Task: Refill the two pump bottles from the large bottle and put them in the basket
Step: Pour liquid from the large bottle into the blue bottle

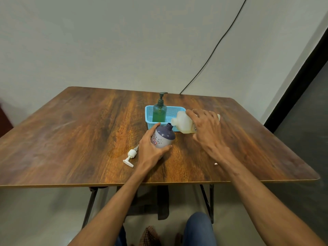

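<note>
Recorded a purple pump bottle (164, 137) on the table (71, 139), near the middle and just in front of the basket (175, 110). Pump off, neck open, body tilted with the neck leaning toward the far right. Gripped by the left hand (150, 150), with fingers (154, 127) curled round the far side and thumb pressed to the near side. Base hidden by the palm.

Noted the large bottle (182, 124), pale and translucent, tipped almost onto its side. Mouth aimed left, just beside the purple neck; cannot tell whether touching. Clasped from above by the right hand (205, 126), fingers (190, 113) spread and curled over the body.

Found the basket, blue mesh, directly behind both bottles. Inside, at its left end, a green pump bottle (159, 113), upright, dark pump fitted, partly filled with green liquid.

Logged a white pump head (131, 156) lying flat on the table just left of the left wrist, its tube end running behind the hand. Also a small white piece (216, 163) at the right forearm, mostly hidden and too small to identify.

Beyond the far edge of the table, a black cable (213, 50) hanging across the wall (106, 41).
</note>
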